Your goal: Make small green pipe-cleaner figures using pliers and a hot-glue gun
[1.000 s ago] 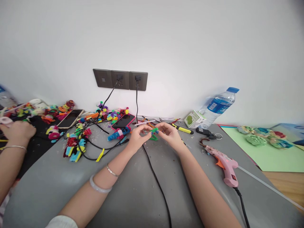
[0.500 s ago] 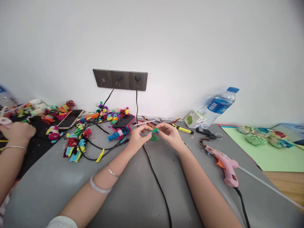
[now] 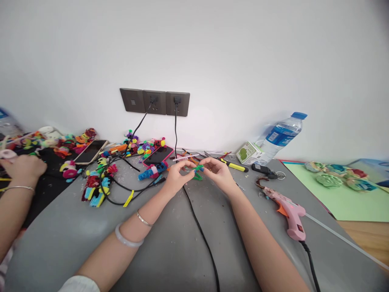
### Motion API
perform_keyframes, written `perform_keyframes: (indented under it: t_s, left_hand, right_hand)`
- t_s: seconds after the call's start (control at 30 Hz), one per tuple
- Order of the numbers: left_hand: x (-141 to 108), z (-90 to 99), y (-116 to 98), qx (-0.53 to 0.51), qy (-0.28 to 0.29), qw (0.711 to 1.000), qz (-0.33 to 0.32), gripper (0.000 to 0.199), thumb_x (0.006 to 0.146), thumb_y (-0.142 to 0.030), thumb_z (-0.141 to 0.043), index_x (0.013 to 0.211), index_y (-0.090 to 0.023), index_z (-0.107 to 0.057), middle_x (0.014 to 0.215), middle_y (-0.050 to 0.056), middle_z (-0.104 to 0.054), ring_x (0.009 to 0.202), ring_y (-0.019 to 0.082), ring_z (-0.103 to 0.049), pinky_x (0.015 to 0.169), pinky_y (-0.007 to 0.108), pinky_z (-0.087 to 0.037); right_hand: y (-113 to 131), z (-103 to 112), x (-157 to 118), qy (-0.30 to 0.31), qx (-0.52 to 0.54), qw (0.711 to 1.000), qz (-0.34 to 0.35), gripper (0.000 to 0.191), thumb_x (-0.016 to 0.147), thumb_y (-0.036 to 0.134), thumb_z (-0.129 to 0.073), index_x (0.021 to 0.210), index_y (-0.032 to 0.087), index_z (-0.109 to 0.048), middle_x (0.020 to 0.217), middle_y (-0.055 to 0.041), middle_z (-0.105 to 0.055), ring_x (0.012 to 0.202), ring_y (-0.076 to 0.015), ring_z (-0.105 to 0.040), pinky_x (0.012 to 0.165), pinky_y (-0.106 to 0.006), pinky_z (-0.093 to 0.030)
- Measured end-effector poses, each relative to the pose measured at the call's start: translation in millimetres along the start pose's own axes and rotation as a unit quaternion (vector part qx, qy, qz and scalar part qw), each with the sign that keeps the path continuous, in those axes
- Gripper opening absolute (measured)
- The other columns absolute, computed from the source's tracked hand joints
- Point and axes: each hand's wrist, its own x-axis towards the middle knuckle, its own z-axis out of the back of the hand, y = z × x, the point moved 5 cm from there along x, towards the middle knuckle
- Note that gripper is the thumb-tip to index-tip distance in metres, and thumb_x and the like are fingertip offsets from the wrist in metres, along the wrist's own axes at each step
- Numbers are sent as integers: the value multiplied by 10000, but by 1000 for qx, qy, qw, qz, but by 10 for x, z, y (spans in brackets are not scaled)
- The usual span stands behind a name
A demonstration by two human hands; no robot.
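Fine pinch work, centre of frame

Steady with left hand (image 3: 179,175), turn with right hand (image 3: 216,174): probably best in small, even bends, fingertips close together, without crushing the fuzz. Pinching green strip (image 3: 199,167) from both sides, thumb against fingertips in each hand. Held at centre of frame, over grey table (image 3: 170,251). Bright green, slim, short in what shows, seemingly fuzzy; partly hidden by fingers. Just below, a bent green length (image 3: 197,177); can't tell whether joined.
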Motion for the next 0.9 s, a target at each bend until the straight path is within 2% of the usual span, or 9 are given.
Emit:
perform_keyframes:
  t_s: [0.3, 0.6, 0.9]
  left_hand:
    - [0, 4, -16, 11, -6, 1000, -8, 152, 765, -191, -634, 889, -164, -717, 895, 46, -744, 835, 174, -650, 744, 280, -450]
    - [2, 9, 16, 31, 6, 999, 3, 230, 797, -243, -649, 999, -176, -737, 1031, 76, -757, 960, 221, -671, 732, 290, -450]
    - [-12, 14, -43, 72, 4, 997, -13, 173, 818, -244, -622, 931, -176, -735, 956, 61, -755, 875, 200, -656, 752, 296, -463]
  right_hand:
    - [17, -1, 3, -9, 0, 1000, 1, 223, 794, 397, -703, 901, 206, -666, 866, -40, -667, 766, -170, -595, 718, -305, -479]
    - [0, 29, 3, -16, 12, 1000, 6, 188, 799, 357, -699, 904, 204, -666, 852, -35, -657, 761, -164, -591, 719, -297, -472]
    - [19, 19, 10, -16, -7, 1000, 11, 204, 800, 375, -692, 899, 200, -656, 834, -29, -644, 739, -160, -577, 717, -301, -471]
